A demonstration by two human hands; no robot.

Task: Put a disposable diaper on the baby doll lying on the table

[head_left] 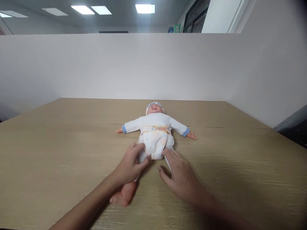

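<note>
A doll (155, 127) lies face up just beyond both hands. The left hand (129, 166) grips its thigh; the right hand (179, 175) touches the diaper (155, 143).

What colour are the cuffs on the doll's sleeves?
Blue, on otherwise white sleeves of the doll; the cuffs show best in the head view.

Pretty sure I'm looking at an office here. There's a big wood-grain table (72, 153) boxed in by plain white partition walls (120, 64), like a cubicle. Above the partition I see recessed ceiling light panels (91, 9). The dark framed thing top right (196, 16) might be a window, hard to tell.
</note>
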